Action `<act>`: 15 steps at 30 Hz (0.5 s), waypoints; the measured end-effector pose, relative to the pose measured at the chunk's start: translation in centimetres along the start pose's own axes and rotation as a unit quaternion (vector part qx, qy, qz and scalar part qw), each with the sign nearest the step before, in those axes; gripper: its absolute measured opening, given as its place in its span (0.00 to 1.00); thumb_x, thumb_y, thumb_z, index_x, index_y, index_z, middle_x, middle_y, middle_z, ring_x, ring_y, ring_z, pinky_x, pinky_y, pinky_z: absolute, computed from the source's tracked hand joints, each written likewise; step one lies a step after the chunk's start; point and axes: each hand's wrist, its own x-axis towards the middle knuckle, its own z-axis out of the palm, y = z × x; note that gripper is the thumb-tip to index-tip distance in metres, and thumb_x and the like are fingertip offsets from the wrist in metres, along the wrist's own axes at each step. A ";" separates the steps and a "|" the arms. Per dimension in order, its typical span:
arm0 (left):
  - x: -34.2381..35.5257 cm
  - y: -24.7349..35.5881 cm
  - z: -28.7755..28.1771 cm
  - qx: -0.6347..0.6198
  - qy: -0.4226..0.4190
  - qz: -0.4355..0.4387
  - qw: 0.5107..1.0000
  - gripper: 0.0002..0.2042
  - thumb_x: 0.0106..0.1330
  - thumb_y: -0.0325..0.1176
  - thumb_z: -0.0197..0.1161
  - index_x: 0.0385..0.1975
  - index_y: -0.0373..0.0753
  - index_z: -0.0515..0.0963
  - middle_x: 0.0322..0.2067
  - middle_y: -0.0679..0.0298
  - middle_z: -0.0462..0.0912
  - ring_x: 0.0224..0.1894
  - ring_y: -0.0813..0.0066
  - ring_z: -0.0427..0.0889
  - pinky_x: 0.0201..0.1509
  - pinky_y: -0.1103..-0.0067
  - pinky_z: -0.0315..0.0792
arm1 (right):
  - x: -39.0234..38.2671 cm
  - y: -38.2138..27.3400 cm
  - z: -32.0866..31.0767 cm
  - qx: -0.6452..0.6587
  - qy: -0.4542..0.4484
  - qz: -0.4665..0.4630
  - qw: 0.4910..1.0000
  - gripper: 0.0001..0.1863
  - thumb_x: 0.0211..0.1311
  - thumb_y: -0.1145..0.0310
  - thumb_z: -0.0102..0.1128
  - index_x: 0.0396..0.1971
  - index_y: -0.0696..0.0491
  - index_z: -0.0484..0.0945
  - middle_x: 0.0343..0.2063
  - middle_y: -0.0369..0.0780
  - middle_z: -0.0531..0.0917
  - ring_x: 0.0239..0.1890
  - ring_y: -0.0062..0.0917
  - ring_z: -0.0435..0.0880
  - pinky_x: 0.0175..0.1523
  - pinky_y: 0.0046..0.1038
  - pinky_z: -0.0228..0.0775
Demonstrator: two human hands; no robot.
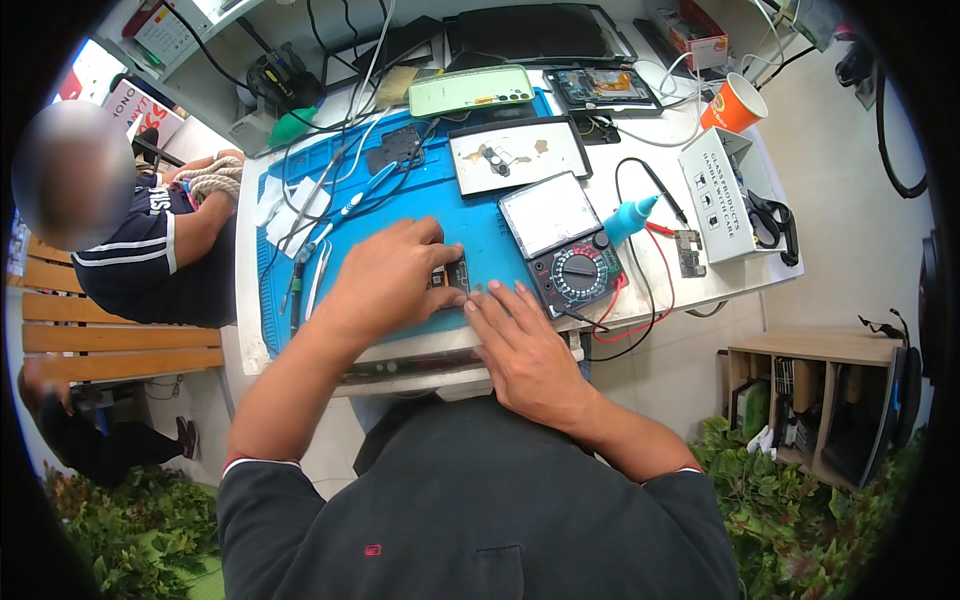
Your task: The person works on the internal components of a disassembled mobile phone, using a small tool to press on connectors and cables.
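Note:
On the blue mat [375, 205], my left hand [390, 270] grips a small dark phone part [452, 268] with thumb and fingertips, hiding some of it. My right hand [525, 355] lies just to the right, fingers stretched out, its fingertips near the part's lower edge; whether they touch it I cannot tell. An analog multimeter [577, 270] with red and black leads stands beside the right hand, a blue bottle [625, 222] behind it. Tweezers [318, 275] and screwdrivers [296, 290] lie left of my left hand, near white paper scraps [285, 210].
A green phone [470, 92], an opened device [600, 85], a white-backed panel [518, 155] and cables lie along the back. An orange cup [733, 105] and white box [720, 200] stand right. A seated person [150, 260] is left of the table, a wooden cabinet [810, 343] lower right.

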 end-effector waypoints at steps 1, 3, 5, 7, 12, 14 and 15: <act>-0.2 0.0 0.2 -0.006 0.010 -0.007 1.000 0.25 0.62 0.45 0.87 0.58 0.42 0.94 0.51 0.61 0.90 0.56 0.58 0.90 0.60 0.65 0.84 | -0.1 0.0 0.1 0.013 0.006 0.002 1.000 0.31 0.80 0.70 0.64 0.76 0.69 0.75 0.75 0.57 0.78 0.83 0.55 0.72 0.89 0.58 0.60; -0.4 -0.3 0.8 -0.016 0.028 -0.012 0.999 0.27 0.60 0.46 0.88 0.59 0.41 0.94 0.52 0.61 0.90 0.57 0.57 0.90 0.61 0.65 0.84 | -0.2 -0.1 0.1 0.042 0.027 0.012 0.999 0.31 0.80 0.72 0.63 0.76 0.70 0.74 0.74 0.59 0.78 0.83 0.55 0.71 0.89 0.57 0.60; -0.5 -0.4 0.8 -0.020 0.031 -0.015 0.999 0.29 0.59 0.46 0.89 0.60 0.41 0.93 0.54 0.61 0.90 0.58 0.56 0.89 0.63 0.65 0.84 | 0.0 0.0 0.1 0.063 0.043 0.019 0.997 0.31 0.78 0.74 0.63 0.76 0.71 0.74 0.74 0.60 0.78 0.83 0.55 0.71 0.89 0.56 0.60; -0.5 -0.3 0.5 -0.018 0.018 -0.015 1.000 0.31 0.58 0.46 0.90 0.61 0.40 0.93 0.55 0.61 0.89 0.59 0.56 0.89 0.63 0.64 0.84 | 0.5 -0.1 0.0 0.078 0.054 0.024 0.995 0.32 0.75 0.76 0.62 0.76 0.71 0.73 0.74 0.61 0.78 0.83 0.56 0.71 0.90 0.55 0.60; -0.4 -0.5 0.8 -0.023 0.012 -0.016 1.000 0.32 0.57 0.46 0.90 0.61 0.39 0.92 0.55 0.61 0.89 0.59 0.56 0.88 0.64 0.63 0.84 | 2.6 0.4 0.0 -0.010 -0.001 -0.007 1.000 0.35 0.69 0.75 0.61 0.74 0.74 0.74 0.74 0.61 0.78 0.84 0.57 0.69 0.90 0.54 0.58; -0.6 -1.0 1.2 -0.026 0.024 -0.004 0.999 0.33 0.56 0.46 0.90 0.62 0.38 0.91 0.56 0.60 0.89 0.60 0.55 0.88 0.64 0.62 0.84 | 3.4 0.6 -0.1 -0.067 -0.024 -0.028 0.997 0.33 0.69 0.73 0.61 0.72 0.74 0.76 0.72 0.61 0.79 0.84 0.57 0.70 0.88 0.56 0.59; -0.7 -1.4 1.6 -0.026 0.033 0.006 0.999 0.34 0.56 0.46 0.91 0.62 0.38 0.91 0.56 0.59 0.89 0.60 0.54 0.88 0.64 0.62 0.84 | 3.9 0.5 -0.5 -0.094 -0.034 -0.037 0.994 0.32 0.70 0.72 0.61 0.70 0.74 0.77 0.71 0.61 0.80 0.83 0.57 0.70 0.88 0.56 0.60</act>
